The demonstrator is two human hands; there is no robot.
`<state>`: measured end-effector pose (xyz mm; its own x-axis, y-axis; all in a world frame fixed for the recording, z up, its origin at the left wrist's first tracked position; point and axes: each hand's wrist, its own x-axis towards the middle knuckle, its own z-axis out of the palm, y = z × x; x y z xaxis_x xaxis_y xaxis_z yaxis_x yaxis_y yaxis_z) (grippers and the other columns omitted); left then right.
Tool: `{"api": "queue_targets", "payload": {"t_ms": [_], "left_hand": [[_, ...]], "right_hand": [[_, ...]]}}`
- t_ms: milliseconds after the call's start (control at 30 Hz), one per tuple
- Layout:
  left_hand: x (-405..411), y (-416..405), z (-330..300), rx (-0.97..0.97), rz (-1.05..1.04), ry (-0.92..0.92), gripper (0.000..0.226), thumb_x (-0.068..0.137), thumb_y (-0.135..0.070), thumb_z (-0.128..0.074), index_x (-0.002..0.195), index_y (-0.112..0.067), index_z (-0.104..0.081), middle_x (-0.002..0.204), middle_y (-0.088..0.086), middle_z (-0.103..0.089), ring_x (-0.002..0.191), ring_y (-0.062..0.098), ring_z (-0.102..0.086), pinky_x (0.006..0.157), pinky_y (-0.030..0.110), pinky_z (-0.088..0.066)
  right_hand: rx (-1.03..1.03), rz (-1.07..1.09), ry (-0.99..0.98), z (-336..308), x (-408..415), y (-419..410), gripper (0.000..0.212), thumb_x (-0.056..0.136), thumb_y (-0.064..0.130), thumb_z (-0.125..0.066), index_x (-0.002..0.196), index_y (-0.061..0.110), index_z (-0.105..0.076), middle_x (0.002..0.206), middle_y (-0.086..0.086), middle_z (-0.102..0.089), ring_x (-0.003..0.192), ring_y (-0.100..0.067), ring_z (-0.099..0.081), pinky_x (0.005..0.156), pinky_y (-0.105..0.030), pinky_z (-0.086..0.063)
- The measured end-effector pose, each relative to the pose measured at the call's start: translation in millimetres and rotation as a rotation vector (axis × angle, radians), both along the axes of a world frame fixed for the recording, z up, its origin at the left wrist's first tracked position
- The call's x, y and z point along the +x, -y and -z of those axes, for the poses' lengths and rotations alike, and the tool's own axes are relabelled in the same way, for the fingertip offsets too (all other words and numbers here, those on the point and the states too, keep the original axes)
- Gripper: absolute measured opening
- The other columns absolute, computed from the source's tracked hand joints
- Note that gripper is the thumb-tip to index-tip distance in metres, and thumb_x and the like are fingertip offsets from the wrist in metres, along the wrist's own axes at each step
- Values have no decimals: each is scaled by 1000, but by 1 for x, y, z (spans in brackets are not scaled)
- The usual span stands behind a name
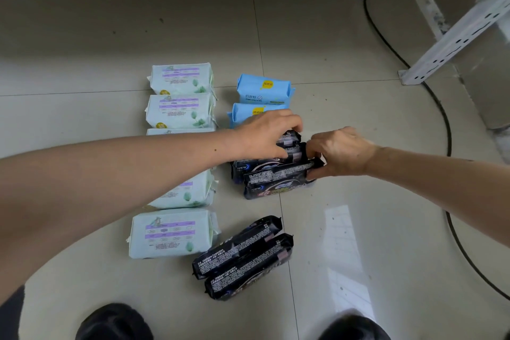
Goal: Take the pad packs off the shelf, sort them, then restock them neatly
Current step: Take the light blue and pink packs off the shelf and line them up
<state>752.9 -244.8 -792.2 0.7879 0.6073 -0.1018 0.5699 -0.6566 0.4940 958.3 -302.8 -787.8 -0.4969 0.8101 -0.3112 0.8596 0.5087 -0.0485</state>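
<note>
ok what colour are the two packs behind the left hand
Light blue with a yellow mark on top, seen in the head view; the left hand partly covers the nearer one.

I see a column of packs [180, 110] running near to far on the floor's [358, 119] left. Right of it, a second column [263, 90] runs near to far; the shelf leg [452, 44] stands far right.

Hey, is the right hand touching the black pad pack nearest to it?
Touching. The head view shows the right hand with fingers curled over the end of the black pad pack, no gap visible between them.
</note>
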Motion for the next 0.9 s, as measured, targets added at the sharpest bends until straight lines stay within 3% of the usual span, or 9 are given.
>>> {"api": "queue_targets", "payload": {"t_ms": [100,233,333,400,467,533,633,700,900], "left_hand": [[-13,6,-1,1,-61,93,42,71,-27,-77,109,-21,-60,103,-10,-56,98,15,-54,84,40,-48],[-34,27,-5,-56,-124,174,32,72,-28,-81,96,-16,-65,92,-8,-59,81,12,-58,77,36,-50],[-49,52,-8,-123,-158,178,30,69,-34,-83,84,-17,-64,84,-7,-62,65,6,-60,68,29,-51],[-58,68,-6,-161,-126,138,29,69,-37,-82,81,-19,-63,82,-8,-62,62,2,-61,66,27,-52],[-64,79,-2,-175,-87,110,26,70,-34,-81,82,-19,-63,83,-9,-61,63,3,-61,66,27,-52],[-66,85,1,-151,-66,86,24,70,-28,-81,85,-19,-63,84,-9,-59,66,5,-59,66,25,-50],[-71,87,3,-199,-82,106,21,72,-15,-79,87,-14,-65,85,-7,-59,67,10,-62,64,15,-47],[-75,84,4,-239,-115,129,20,73,-9,-78,88,-11,-67,84,-6,-60,68,10,-63,63,8,-45],[-75,77,4,-269,-196,140,18,76,-10,-76,92,-14,-69,86,-8,-64,66,8,-64,63,8,-45]], "right_hand": [[85,8,-104,-3,3,3,54,71,63,-69,100,19,-55,97,7,-56,78,-20,-58,61,-27,-33],[166,-99,-275,-10,-8,16,50,74,67,-56,84,18,-57,83,7,-55,60,-20,-56,50,-25,-35],[82,-215,-377,-10,-25,35,50,74,70,-57,82,20,-56,80,9,-54,60,-16,-55,47,-26,-44],[-47,-267,-351,-5,-36,51,59,71,76,-57,95,23,-57,90,9,-56,68,-13,-58,52,-30,-50],[-191,-303,-261,2,-48,64,71,67,80,-57,113,26,-52,110,9,-54,90,-13,-59,64,-33,-54],[-278,-347,-179,9,-58,71,86,65,79,-60,128,24,-44,126,5,-48,109,-16,-53,80,-37,-53],[-336,-357,-88,14,-67,70,98,65,75,-64,141,21,-34,138,1,-44,122,-19,-46,95,-39,-47],[-341,-373,-86,15,-68,70,95,68,72,-65,142,21,-33,138,0,-47,123,-20,-47,96,-38,-47],[-360,-300,-190,19,-62,80,59,84,52,-63,134,26,-47,126,2,-58,113,-18,-54,87,-35,-49]]}}
